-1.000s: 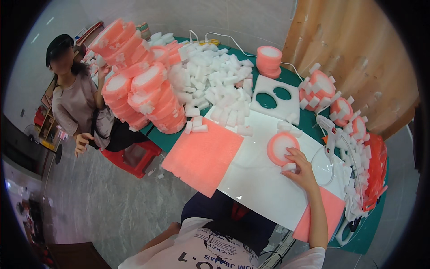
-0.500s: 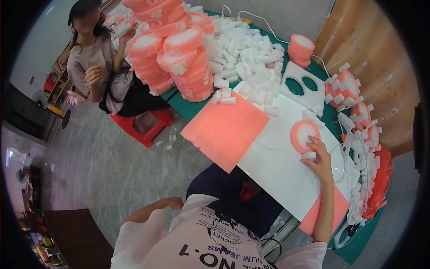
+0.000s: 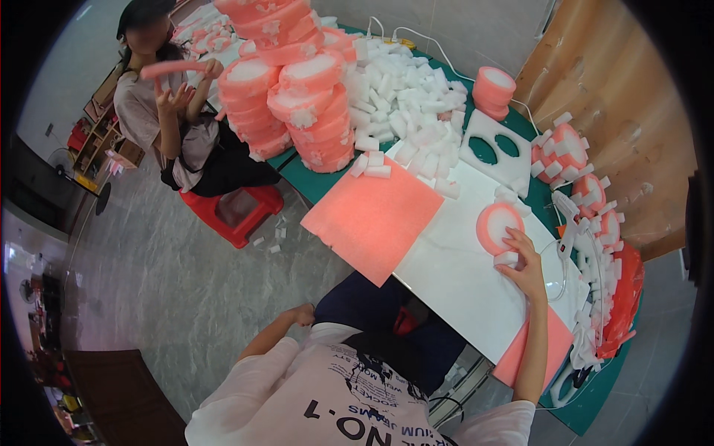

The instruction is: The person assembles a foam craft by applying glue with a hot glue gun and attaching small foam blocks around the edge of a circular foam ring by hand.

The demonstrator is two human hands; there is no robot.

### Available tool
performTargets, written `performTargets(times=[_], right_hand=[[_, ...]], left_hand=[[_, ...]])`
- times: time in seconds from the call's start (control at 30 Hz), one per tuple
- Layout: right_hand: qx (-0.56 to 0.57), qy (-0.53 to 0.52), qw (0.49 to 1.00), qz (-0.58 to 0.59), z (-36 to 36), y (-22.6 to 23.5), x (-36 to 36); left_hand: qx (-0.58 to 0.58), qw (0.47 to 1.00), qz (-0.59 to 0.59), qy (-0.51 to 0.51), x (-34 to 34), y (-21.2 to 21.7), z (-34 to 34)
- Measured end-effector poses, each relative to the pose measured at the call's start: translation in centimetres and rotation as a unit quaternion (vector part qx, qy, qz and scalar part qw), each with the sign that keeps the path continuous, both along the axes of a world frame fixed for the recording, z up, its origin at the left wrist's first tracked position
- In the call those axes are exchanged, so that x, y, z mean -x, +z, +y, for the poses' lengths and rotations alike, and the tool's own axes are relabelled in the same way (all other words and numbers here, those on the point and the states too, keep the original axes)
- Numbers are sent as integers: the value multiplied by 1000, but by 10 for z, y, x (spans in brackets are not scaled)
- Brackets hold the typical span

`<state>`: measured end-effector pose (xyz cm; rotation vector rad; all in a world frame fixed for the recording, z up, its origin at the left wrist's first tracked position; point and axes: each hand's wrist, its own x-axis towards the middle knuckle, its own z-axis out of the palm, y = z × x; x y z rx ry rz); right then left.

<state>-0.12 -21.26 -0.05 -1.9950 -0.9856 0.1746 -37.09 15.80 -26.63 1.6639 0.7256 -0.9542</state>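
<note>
My right hand [image 3: 526, 262] is closed on a small white foam block [image 3: 506, 259], pinched against the near edge of a round foam disc [image 3: 497, 227] with a pink rim and a white top. The disc lies flat on a white board [image 3: 439, 256]. Beside my thigh, away from the work, is my left hand [image 3: 301, 314]; its fingers are too hidden to make out. Left of the disc lies a square pink foam sheet [image 3: 375, 215], with a few white blocks on its far corner. Another pink sheet [image 3: 513, 355] sits under my right forearm.
A heap of white foam blocks [image 3: 401, 89] and tall stacks of pink discs [image 3: 320, 134] fill the far table. Block-studded discs [image 3: 565, 149] line the right side. A white foam sheet with two holes [image 3: 494, 167] lies behind. A co-worker [image 3: 149, 104] sits at the left.
My left hand has shifted up and forward beside my thigh. My right hand stays at the disc and block. The co-worker now holds up a pink foam piece in front of them.
</note>
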Motion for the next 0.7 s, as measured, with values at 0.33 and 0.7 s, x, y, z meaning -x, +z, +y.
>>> performTargets(times=[0.33,0.7], right_hand=[[76,69,993,59,-4,38,-11],[145,49,988,-38,10,45,0]], left_hand=[[-160,934,-156,-278,-23,53,23],[-140,880,-100,-442,-26,53,1]])
